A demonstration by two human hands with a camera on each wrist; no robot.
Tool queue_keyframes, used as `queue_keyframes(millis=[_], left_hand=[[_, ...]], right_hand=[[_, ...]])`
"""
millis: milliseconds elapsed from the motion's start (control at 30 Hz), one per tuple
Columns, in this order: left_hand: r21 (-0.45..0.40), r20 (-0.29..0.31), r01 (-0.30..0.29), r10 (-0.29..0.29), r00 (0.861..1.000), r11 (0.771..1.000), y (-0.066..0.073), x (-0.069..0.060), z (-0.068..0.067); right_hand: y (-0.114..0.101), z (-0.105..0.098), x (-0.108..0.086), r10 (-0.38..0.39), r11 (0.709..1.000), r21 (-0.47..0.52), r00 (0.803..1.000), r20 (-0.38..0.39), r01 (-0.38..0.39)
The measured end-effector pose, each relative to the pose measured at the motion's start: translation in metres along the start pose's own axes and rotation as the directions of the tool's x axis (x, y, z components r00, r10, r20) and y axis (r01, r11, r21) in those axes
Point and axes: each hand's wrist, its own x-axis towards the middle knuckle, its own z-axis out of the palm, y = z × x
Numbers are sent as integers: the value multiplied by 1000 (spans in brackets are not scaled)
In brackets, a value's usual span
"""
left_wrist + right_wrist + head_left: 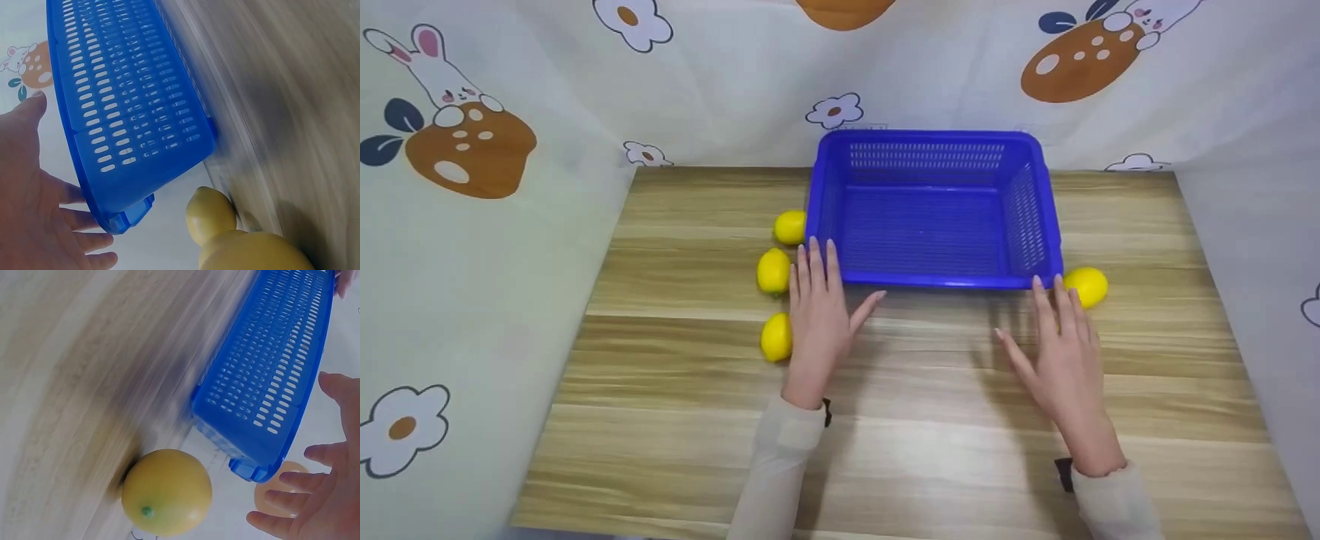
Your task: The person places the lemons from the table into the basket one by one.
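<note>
Basket of blue plastic (922, 232): sitting between lemons (774, 271) on the surface (930, 465), probably handling light, stiff, slick; inviting holds at both end rims (819, 184); poising left grip (817, 315) and right grip (1066, 367) by near corners (1048, 274), grasping nothing.

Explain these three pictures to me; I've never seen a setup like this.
There is no machine here, just a person's bare left hand and right hand. One picture looks down from a camera worn on the head; the other two come from cameras on the wrists. On the wooden table stands a blue basket, with three yellow lemons on the left and another lemon on the right. Both hands reach toward the basket's near corners, fingers fairly straight; neither grips anything.
</note>
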Motion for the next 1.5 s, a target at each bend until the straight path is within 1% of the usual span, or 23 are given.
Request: queue_keyframes(millis=[100,367,700,900,1200,1333,1500], left_hand=[[-16,12,12,-11,1000,1000,-2,1,0],[-8,23,32,-31,999,999,-7,5,-1],[4,8,19,-19,1000,1000,-10,9,0],[1,23,32,-32,999,999,-12,11,1],[-5,14,30,-30,999,1000,-14,14,2],[-6,19,35,-35,999,999,-14,15,1],[1,24,38,-38,999,999,-15,15,2]], right_hand=[[2,-2,-1,5,1000,-2,1000,-2,-5],[7,-7,-4,17,1000,-4,1000,-1,-17],[13,-10,-6,26,1000,11,1000,-2,-26],[17,-13,-7,38,999,1,999,2,-38],[23,-17,-11,55,998,1,998,30,-55],[26,-19,-13,75,997,5,996,46,-75],[30,-19,-15,80,997,6,996,42,-81]])
